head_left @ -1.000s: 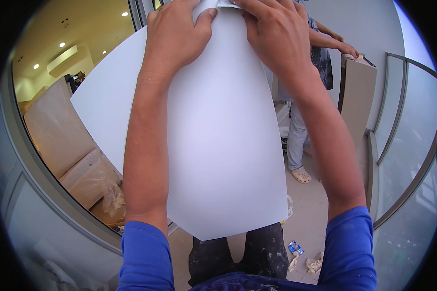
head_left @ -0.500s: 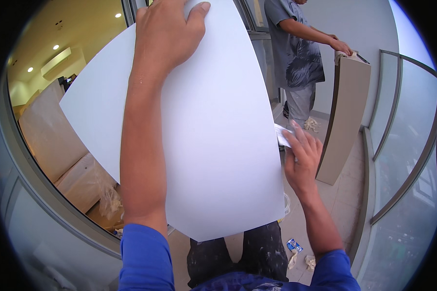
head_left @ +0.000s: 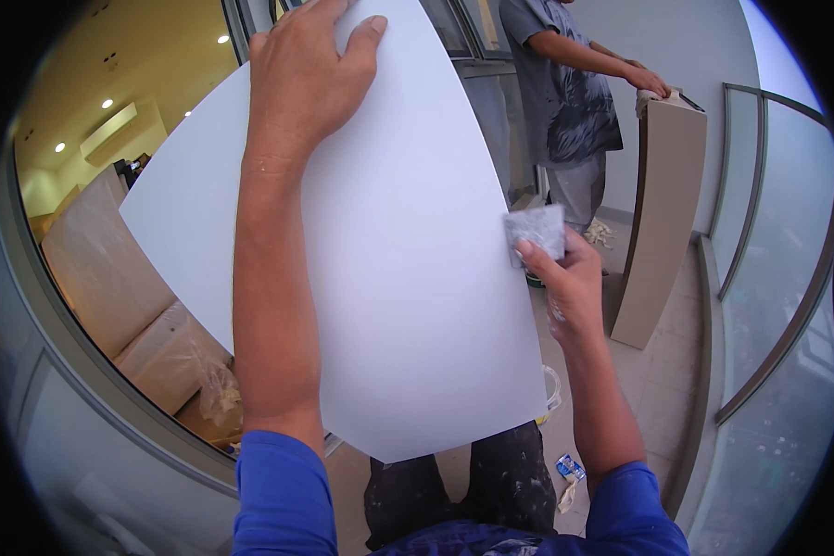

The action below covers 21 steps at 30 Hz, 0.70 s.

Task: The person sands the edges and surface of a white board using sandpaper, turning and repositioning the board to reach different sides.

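A large white flat panel (head_left: 408,269) stands upright in front of me, filling the middle of the view. My left hand (head_left: 306,74) lies flat against its upper part, fingers spread. At the panel's right edge, about halfway down, my right hand (head_left: 565,278) grips a small grey rectangular pad (head_left: 535,232) and presses it against that edge. Both forearms reach up from blue sleeves at the bottom.
Another person (head_left: 565,102) in a grey shirt stands at the back right, hands on a tall beige board (head_left: 663,213) leaning upright. A curved glass railing (head_left: 769,296) runs along the right. Glass panes (head_left: 93,278) on the left show wrapped furniture. Small scraps (head_left: 570,468) lie on the tiled floor.
My right hand left the panel's top, dropped to its right edge and now holds the grey pad there. My left hand stayed at the top. The view tilted, showing more of the other person.
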Motion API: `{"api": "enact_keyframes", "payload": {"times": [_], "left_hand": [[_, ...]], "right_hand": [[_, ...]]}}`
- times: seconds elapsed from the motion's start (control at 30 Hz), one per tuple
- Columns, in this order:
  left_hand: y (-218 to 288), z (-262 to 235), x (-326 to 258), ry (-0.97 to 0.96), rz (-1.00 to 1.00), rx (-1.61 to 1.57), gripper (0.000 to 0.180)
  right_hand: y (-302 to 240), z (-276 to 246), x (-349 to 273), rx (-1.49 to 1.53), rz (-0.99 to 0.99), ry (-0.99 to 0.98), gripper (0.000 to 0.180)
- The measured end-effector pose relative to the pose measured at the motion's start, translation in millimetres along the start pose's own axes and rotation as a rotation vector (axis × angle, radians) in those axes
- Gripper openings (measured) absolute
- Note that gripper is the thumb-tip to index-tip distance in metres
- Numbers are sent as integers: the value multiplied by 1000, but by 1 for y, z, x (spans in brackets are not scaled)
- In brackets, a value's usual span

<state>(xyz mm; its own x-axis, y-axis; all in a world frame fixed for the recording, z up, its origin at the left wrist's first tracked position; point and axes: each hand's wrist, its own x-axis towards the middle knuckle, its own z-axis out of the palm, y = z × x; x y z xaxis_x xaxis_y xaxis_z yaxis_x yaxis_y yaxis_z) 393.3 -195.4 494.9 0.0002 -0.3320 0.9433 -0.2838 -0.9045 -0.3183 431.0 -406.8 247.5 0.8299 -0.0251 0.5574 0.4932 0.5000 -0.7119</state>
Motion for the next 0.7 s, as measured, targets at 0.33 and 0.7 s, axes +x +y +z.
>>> {"api": "enact_keyframes", "payload": {"times": [0.33, 0.7], "left_hand": [[-5, 2, -1, -36, -27, -3, 43], [-14, 3, -9, -38, -32, 4, 42]], "right_hand": [[-44, 61, 71, 61, -31, -124, 41], [7, 23, 38, 36, 56, -159, 39]]}}
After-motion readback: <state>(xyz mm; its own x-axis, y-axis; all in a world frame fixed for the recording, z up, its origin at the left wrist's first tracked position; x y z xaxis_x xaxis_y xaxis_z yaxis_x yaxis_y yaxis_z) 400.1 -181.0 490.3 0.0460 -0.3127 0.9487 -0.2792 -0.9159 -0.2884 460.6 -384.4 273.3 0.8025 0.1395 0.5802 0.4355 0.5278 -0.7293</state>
